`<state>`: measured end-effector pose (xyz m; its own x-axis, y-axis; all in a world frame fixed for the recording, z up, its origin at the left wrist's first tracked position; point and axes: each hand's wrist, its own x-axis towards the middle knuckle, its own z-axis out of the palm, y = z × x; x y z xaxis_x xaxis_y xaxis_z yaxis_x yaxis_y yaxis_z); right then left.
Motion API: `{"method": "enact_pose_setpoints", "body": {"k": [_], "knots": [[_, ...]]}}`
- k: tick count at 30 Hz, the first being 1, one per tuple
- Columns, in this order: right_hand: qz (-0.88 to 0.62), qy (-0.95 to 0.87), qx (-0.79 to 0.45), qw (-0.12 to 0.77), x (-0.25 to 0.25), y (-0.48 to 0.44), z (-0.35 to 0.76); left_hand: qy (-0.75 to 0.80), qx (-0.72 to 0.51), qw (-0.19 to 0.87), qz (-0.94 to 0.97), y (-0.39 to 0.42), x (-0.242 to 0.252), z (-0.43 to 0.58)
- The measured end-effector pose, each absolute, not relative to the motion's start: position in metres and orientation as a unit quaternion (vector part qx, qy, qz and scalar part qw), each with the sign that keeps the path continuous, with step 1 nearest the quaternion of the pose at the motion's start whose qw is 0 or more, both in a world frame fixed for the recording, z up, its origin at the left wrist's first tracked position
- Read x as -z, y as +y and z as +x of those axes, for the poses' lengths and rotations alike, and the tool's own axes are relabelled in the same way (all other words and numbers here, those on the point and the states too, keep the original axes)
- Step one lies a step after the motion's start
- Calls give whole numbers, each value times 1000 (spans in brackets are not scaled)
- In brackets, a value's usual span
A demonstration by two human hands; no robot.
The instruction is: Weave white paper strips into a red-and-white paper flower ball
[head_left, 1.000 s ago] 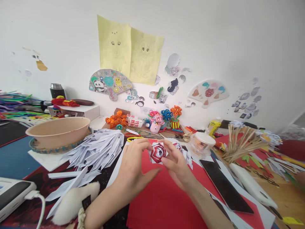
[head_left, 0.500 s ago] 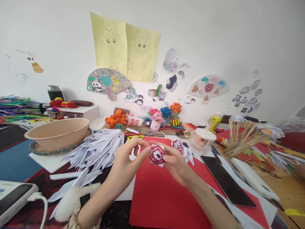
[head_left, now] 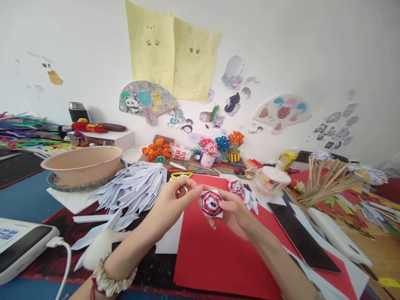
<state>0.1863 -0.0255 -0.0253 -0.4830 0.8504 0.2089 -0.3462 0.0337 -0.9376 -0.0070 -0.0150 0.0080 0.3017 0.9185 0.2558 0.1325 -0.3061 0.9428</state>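
Note:
A red-and-white folded paper flower [head_left: 210, 204] is held up in front of me, its layered petals facing the camera. My right hand [head_left: 240, 214] grips it from the right, thumb on its edge and fingers behind. At its upper left edge, my left hand [head_left: 175, 204] pinches with thumb and index finger; the exact contact is partly hidden. Beneath both hands lies a stack of red paper [head_left: 221, 266]. Just behind the right hand rests a second red-and-white paper flower [head_left: 236, 186].
Folded white paper strips [head_left: 131, 185] are piled at the left, near a beige basin [head_left: 81, 166]. Yellow-handled scissors [head_left: 181, 175] lie behind my hands. To the right are a black phone [head_left: 303, 237], a white power bank [head_left: 339, 237], a lidded tub [head_left: 272, 181] and wooden sticks [head_left: 321, 181].
The view has shifted slightly, so the surroundings sit further right. The flower has turned a little in my right hand, and my left fingers have moved toward its upper left edge.

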Motion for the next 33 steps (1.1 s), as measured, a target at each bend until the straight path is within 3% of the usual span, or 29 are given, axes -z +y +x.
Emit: {"method": "enact_pose_setpoints", "body": {"k": [18,33], "knots": [[-240,-581,-628,458,31,-24,185,309,-394,572,649,-19,-13,-4],[-247,-588,-627,447,31,-27,186,335,-435,576,605,-16,-2,-3]]}}
